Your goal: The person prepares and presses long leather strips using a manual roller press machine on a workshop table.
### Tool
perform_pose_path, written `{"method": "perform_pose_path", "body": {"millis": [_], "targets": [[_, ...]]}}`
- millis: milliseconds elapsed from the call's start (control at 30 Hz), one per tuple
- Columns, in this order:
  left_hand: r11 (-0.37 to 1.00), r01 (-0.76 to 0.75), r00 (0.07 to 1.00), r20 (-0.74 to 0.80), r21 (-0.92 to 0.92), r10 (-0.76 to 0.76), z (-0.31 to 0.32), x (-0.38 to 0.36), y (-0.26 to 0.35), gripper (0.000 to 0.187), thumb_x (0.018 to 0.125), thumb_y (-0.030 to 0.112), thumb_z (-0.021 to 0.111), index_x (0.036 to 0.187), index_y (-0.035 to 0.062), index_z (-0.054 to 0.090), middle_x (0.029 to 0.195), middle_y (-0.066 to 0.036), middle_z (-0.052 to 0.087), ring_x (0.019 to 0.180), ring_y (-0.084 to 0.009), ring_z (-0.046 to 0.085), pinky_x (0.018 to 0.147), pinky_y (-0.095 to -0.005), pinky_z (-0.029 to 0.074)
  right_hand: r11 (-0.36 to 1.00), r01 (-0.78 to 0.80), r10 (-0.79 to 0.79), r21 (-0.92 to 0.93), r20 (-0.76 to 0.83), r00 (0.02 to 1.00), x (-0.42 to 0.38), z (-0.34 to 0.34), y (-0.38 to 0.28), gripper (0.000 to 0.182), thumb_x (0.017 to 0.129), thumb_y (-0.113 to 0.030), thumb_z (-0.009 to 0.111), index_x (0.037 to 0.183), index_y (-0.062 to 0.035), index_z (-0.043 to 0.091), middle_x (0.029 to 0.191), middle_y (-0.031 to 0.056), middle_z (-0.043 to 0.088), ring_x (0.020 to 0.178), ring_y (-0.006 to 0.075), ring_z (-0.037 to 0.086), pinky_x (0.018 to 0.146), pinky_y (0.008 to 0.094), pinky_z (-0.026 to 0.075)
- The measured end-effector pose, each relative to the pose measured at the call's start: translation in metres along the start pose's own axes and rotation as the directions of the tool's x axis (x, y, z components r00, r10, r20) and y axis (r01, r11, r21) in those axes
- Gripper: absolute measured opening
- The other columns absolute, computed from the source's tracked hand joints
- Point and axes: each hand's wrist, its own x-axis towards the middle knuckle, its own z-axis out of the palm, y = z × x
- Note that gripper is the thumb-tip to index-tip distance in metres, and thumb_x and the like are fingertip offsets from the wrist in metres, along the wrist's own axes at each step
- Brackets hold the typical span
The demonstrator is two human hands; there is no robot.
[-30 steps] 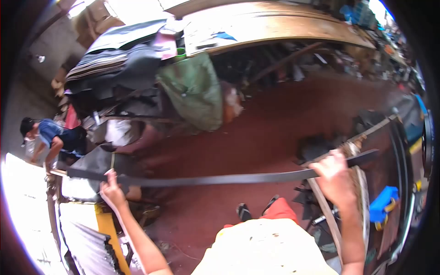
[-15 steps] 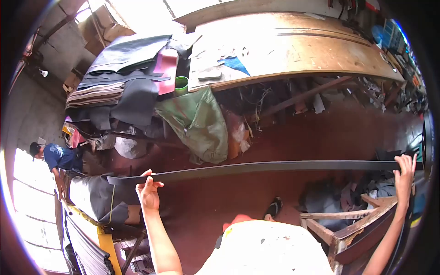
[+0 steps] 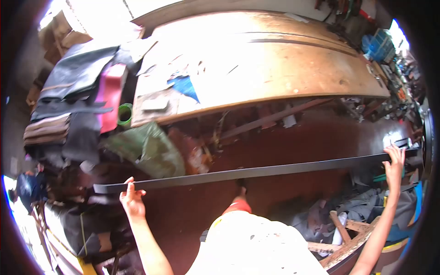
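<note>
A long, narrow dark grey strip of sheet material (image 3: 256,173) stretches across the view in front of my body, over the red floor. My left hand (image 3: 133,201) pinches it near its left end, and a short tail sticks out past the fingers. Toward the other end, my right hand (image 3: 394,168) grips the strip with the fingers over its upper edge. It hangs nearly straight between both hands, slightly higher on the right.
Beyond the strip stands a large wooden table (image 3: 284,68) with a blue scrap (image 3: 184,87) on it. Stacked dark sheets (image 3: 87,59), a green container (image 3: 124,113) and a green sack (image 3: 149,149) are at left. A wooden frame (image 3: 350,236) and scraps lie lower right. Another person (image 3: 30,190) is far left.
The view has turned and come nearer to the table, which now looks larger. Both hands still hold the strip, which now slants up to the right. A leg now shows stepping forward.
</note>
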Motion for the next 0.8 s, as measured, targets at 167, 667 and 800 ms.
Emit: {"method": "perform_pose_path", "body": {"millis": [167, 667, 800], "targets": [[0.990, 0.144, 0.980, -0.136, 0.003, -0.142, 0.078, 0.077, -0.052, 0.026, 0.095, 0.020, 0.070, 0.115, 0.0030, 0.069, 0.086, -0.001, 0.068, 0.061, -0.0090, 0.059, 0.047, -0.0262, 0.050, 0.998, -0.062, 0.063, -0.020, 0.046, 0.997, 0.081, -0.010, 0.004, 0.046, 0.070, 0.004, 0.071, 0.115, -0.0064, 0.068, 0.128, 0.0113, 0.065, 0.137, 0.0314, 0.051, 0.126, 0.0542, 0.021], [0.904, 0.380, 0.900, -0.148, -0.195, -0.410, 0.232, 0.200, -0.119, 0.021, 0.100, 0.031, 0.069, 0.091, 0.0119, 0.066, 0.083, -0.002, 0.071, 0.064, -0.0103, 0.064, 0.060, -0.0258, 0.060, 0.938, -0.291, 0.203, 0.186, 0.385, 0.900, 0.262, 0.081, 0.070, 0.022, 0.083, -0.008, 0.073, 0.104, -0.0034, 0.071, 0.096, 0.0171, 0.070, 0.099, 0.0363, 0.064, 0.089, 0.0427, 0.050], [0.930, 0.366, 0.910, -0.215, 0.019, -0.354, 0.265, 0.199, -0.134, 0.021, 0.097, 0.029, 0.074, 0.094, 0.0138, 0.059, 0.074, 0.000, 0.064, 0.062, -0.0102, 0.064, 0.059, -0.0274, 0.060, 0.937, -0.275, 0.144, 0.217, 0.476, 0.867, 0.330, 0.155, 0.134, 0.022, 0.082, -0.017, 0.078, 0.096, -0.0028, 0.069, 0.095, 0.0205, 0.070, 0.097, 0.0406, 0.064, 0.086, 0.0469, 0.050]]}}
